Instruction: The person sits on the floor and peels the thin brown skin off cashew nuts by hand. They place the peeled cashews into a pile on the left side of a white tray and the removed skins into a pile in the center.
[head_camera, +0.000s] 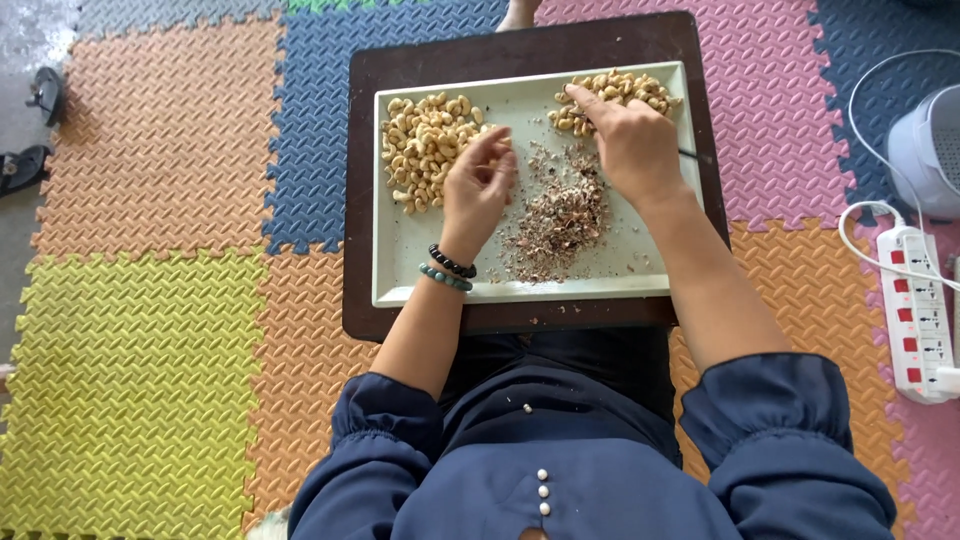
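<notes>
1. The left hand (478, 190) hovers over a pale green rectangular plastic tray (400, 270), fingers curled loosely inward beside the big heap of pale peeled cashew kernels (425, 150) in the tray's far left corner; whether it pinches a nut cannot be told
2. Two bead bracelets (449, 268), one black and one grey-green, circle the left wrist
3. The right hand (630, 140) reaches into the smaller heap of browner cashews (625, 92) in the far right corner, fingertips closed down among the nuts, with a thin dark tool (688, 153) sticking out from under the palm
4. A mound of brown crumbled cashew skins (562, 215) lies in the tray's middle, between the two hands
5. The tray rests on a dark brown low wooden table (365, 190) across the person's lap, over multicoloured foam floor mats (150, 200)
6. A white power strip with red switches (918, 310) lies on the mats, well apart to the right
</notes>
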